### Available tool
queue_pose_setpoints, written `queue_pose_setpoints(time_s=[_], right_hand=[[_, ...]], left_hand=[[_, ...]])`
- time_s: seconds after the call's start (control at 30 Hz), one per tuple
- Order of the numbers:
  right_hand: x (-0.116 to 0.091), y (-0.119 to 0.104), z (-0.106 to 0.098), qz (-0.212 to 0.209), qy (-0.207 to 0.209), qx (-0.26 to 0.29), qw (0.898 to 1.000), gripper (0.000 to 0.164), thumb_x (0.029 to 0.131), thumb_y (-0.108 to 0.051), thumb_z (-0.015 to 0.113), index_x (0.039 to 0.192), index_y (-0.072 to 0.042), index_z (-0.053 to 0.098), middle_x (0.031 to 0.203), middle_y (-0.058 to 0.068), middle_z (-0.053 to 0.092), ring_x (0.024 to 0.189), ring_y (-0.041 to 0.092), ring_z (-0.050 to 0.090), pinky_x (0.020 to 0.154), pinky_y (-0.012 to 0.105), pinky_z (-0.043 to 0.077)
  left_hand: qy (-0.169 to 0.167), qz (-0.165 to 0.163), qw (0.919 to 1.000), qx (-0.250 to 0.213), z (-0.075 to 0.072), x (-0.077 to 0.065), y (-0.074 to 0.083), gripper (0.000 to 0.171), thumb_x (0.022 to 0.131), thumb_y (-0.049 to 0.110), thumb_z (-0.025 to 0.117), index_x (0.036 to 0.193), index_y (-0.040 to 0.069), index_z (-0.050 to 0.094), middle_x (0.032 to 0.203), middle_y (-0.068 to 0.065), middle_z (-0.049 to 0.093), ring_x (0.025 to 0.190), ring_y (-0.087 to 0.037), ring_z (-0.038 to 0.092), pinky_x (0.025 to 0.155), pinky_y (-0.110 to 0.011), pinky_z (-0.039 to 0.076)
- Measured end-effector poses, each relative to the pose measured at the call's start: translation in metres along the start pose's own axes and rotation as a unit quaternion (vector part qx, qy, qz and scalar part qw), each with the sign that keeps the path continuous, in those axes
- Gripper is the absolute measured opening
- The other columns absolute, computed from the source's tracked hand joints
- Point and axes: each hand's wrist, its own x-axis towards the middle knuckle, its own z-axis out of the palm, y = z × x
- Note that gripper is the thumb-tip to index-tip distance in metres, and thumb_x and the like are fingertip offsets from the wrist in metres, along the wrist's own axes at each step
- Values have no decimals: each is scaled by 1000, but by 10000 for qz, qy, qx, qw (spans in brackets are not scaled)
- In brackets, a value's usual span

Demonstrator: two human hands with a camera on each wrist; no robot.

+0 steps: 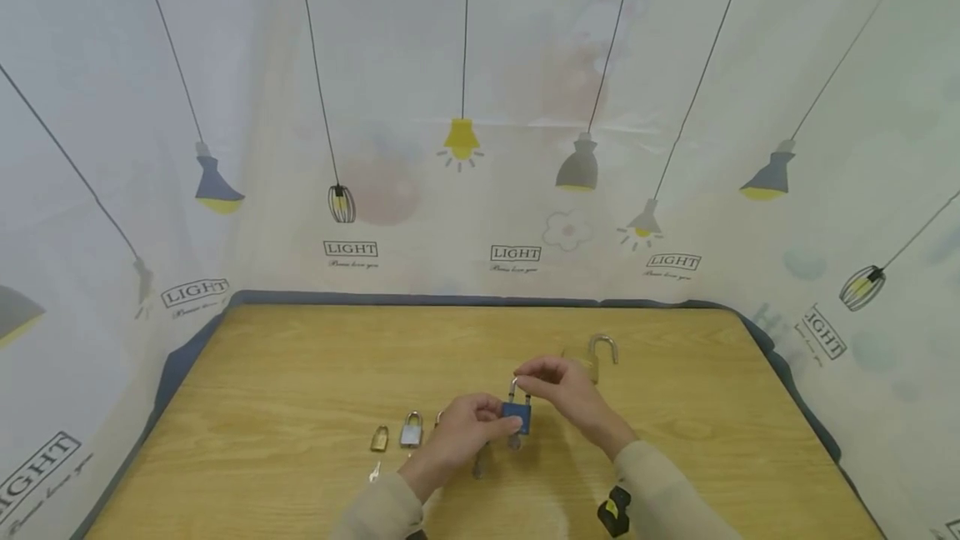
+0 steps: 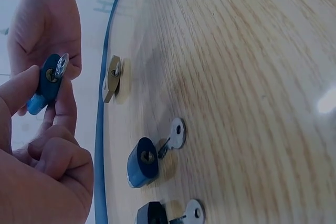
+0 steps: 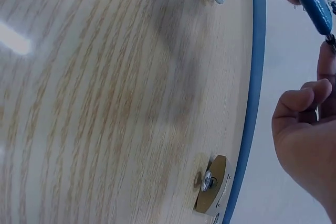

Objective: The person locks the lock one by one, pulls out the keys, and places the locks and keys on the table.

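My left hand (image 1: 468, 432) grips the body of a blue padlock (image 1: 516, 413) between thumb and fingers, above the table. Its shackle points up, and a key (image 2: 62, 65) sits in the keyhole underneath. At the top of the shackle (image 1: 513, 386), the thumb and forefinger of my right hand (image 1: 566, 394) pinch the metal. Behind the right hand lies a large brass padlock (image 1: 595, 371) with its shackle swung open and a key (image 3: 207, 181) in it. Another blue padlock (image 2: 143, 163) rests on the table below my left hand, with a key (image 2: 177, 132) beside it.
Left of the hands on the wooden table (image 1: 300, 373) are a small brass padlock (image 1: 379, 439), a silver padlock (image 1: 411, 432) and a loose key (image 1: 374, 472). My left hand partly hides more padlocks. A black device (image 1: 615, 512) sits by the right sleeve. Printed cloth (image 1: 420, 223) surrounds the table.
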Motion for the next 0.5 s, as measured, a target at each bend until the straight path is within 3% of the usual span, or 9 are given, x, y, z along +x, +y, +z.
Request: queue_pose_setpoints(time_s=[0.27,0.5], right_hand=[[2,-4,4,-63,395,-616,9973,25,86,-28,71,100,-7,68,99,7,67,90,21,60,84,42,51],[-10,-32,13,-445,391,-1038,9928,12,88,-13,68,95,-3,69,92,13,68,75,19,57,65,29,49]], left_hand=[[-39,-43,10000,-44,4,0,2,30,85,37,70,100,11,70,96,-1,69,95,-20,57,86,-50,44],[52,-116,9999,-49,8,2,-4,31,86,36,70,101,9,69,93,-2,69,92,-19,57,83,-46,44]])
